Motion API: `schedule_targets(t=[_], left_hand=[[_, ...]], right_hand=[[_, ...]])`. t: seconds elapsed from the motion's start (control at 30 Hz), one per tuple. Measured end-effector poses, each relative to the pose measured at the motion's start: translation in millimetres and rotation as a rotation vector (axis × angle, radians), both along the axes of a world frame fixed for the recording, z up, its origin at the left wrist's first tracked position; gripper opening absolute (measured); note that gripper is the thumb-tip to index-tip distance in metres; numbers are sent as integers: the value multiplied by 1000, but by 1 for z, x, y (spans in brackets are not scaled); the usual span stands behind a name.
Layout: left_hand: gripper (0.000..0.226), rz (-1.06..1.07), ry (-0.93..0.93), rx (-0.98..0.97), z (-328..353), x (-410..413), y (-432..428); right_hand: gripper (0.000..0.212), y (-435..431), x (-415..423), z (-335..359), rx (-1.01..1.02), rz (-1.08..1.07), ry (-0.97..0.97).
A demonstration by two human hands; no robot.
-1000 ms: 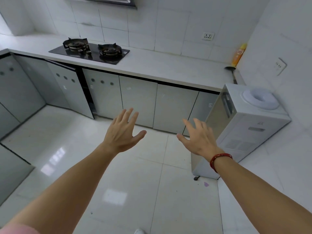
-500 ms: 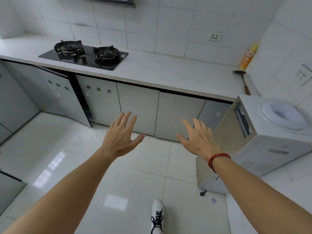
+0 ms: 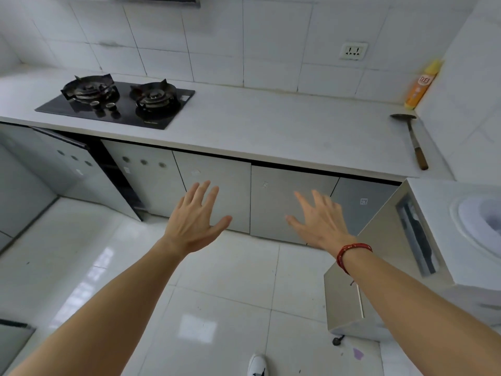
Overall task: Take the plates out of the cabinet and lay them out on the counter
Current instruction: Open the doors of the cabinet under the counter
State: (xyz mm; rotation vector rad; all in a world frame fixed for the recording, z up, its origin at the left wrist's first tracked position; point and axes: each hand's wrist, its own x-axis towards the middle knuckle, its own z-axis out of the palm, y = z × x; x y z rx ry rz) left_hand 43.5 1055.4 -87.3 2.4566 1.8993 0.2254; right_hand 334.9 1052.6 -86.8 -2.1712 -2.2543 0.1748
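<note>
A white counter (image 3: 260, 126) runs across the view above a row of grey cabinet doors (image 3: 290, 202). Most doors are closed; one at the left (image 3: 70, 169) stands ajar, showing a dark gap. No plates are visible. My left hand (image 3: 195, 221) is stretched out, fingers spread and empty, in front of a closed middle door. My right hand (image 3: 320, 221), with a red cord on the wrist, is also spread and empty before the door to its right. Neither hand touches a door.
A black two-burner gas hob (image 3: 116, 101) sits in the counter at the left. A spatula (image 3: 412, 139) and an orange bottle (image 3: 420, 85) lie at the counter's right end. A white water dispenser (image 3: 433, 240) stands on the floor at the right, close to my right arm.
The cabinets and counter have come closer as I stepped forward. Both hands stay spread and have risen toward the middle doors.
</note>
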Motion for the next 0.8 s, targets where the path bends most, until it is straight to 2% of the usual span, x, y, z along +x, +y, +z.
schedule_targets(t=[0.27,0.4,0.8], left_hand=[[85,-25,-12,-3,-3,18,72],[84,-65,6,-5,-13,17,108],[82,-175,-8,-74,-44,-25,251]], right_hand=[[71,68,7,-13,-18,3,24],[72,97,0,-26,-16,6,-27],[68,214,-49,-49,-78,-108,-52]])
